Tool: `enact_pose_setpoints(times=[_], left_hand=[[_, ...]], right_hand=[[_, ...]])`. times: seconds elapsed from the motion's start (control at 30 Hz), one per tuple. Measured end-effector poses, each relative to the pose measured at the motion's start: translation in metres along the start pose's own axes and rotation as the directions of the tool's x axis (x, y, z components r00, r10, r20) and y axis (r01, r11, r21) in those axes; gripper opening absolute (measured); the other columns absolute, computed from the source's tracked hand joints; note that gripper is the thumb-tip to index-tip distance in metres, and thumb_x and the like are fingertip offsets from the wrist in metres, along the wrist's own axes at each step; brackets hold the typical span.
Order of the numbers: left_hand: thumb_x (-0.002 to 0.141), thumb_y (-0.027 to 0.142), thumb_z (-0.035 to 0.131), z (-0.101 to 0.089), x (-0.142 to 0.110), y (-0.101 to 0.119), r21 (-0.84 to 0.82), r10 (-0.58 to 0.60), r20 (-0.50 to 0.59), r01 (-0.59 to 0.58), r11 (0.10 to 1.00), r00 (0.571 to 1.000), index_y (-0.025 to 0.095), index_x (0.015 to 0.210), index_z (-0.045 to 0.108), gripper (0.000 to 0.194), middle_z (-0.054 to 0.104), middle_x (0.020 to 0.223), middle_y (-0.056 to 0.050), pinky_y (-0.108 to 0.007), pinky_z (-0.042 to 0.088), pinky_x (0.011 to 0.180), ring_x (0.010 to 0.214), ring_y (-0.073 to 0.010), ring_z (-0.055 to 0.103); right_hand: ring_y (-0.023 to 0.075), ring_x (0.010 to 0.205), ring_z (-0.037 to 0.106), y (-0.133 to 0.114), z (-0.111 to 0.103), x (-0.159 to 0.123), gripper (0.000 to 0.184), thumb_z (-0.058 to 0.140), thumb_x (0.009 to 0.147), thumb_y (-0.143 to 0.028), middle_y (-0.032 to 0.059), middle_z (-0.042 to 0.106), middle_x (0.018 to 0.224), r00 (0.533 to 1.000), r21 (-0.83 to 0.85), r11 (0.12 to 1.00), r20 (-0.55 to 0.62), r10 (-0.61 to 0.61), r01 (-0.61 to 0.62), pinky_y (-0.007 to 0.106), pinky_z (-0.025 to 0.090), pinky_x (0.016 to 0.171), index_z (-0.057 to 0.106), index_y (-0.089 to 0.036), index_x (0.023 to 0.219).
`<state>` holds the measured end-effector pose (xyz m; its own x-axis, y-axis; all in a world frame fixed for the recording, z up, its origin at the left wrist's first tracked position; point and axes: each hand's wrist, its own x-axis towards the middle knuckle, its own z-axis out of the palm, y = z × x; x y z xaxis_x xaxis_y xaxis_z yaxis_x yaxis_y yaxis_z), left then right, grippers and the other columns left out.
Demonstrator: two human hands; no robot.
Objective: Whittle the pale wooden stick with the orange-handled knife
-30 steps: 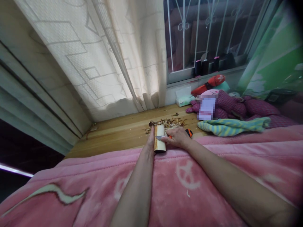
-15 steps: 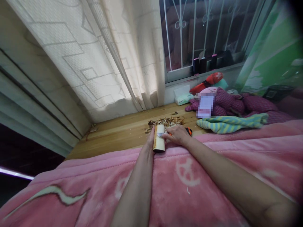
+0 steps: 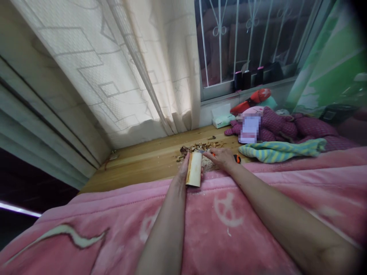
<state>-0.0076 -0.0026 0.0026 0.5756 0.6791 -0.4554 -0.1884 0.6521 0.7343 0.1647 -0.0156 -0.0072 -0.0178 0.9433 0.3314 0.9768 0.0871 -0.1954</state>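
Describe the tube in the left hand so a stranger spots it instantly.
Find the pink blanket, then the wooden board beyond its edge, with a heap of shavings on it. In front of the heap, the left hand holds a pale bamboo tube with a brown streak down one side; unlike the heap, it is one smooth, whole piece.

plush toy [image 3: 250, 129] blurred, knife blade [image 3: 200, 151] mostly hidden

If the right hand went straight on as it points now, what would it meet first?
The right hand would probably meet the pale wooden cylinder in the left hand first; depth is unclear.
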Motion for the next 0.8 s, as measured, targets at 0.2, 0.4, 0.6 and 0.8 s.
enact_pose_setpoints(times=[0.2,0.4,0.6,0.8], left_hand=[[0.076,0.066,0.026,-0.002,0.002,-0.002,-0.002,0.066,-0.031,-0.066,0.998,0.997,0.011,0.079,0.056,0.064,0.06,0.051,-0.009,-0.027,0.046,0.041,0.04,-0.0168,0.056],[0.078,0.063,0.026,-0.004,0.007,-0.002,-0.009,0.077,-0.036,-0.077,0.997,0.996,0.011,0.074,0.056,0.06,0.059,0.051,-0.009,-0.027,0.045,0.038,0.04,-0.0175,0.057],[0.081,0.059,0.027,-0.005,0.008,-0.002,-0.053,0.137,-0.084,-0.142,0.988,0.987,0.011,0.082,0.058,0.058,0.058,0.05,-0.006,-0.026,0.044,0.038,0.036,-0.0149,0.053],[0.085,0.049,0.032,-0.002,0.006,-0.003,-0.169,0.162,-0.033,-0.165,0.972,0.986,0.009,0.089,0.059,0.049,0.063,0.061,-0.008,-0.025,0.048,0.049,0.049,-0.0143,0.059]], right_hand=[[0.0166,0.069,0.058,0.0,0.003,0.002,0.066,0.016,0.081,-0.066,0.0076,0.067,0.075,0.998,0.017,0.999,-0.052,0.03,-0.029,0.025,0.03,0.058,0.064,-0.02,0.079],[0.0159,0.073,0.058,-0.006,0.001,0.0,0.061,0.02,0.082,-0.063,0.0059,0.067,0.077,0.993,0.045,0.993,0.03,-0.11,0.109,0.024,0.031,0.06,0.065,-0.021,0.078],[0.0165,0.073,0.059,-0.021,-0.008,-0.009,0.063,0.021,0.08,-0.066,0.0064,0.067,0.077,0.967,0.043,0.97,0.077,-0.243,0.24,0.024,0.03,0.058,0.065,-0.021,0.08],[0.0163,0.071,0.059,-0.026,-0.019,-0.013,0.063,0.024,0.079,-0.066,0.0076,0.067,0.079,0.942,0.052,0.944,0.07,-0.329,0.326,0.024,0.029,0.057,0.064,-0.018,0.079]])
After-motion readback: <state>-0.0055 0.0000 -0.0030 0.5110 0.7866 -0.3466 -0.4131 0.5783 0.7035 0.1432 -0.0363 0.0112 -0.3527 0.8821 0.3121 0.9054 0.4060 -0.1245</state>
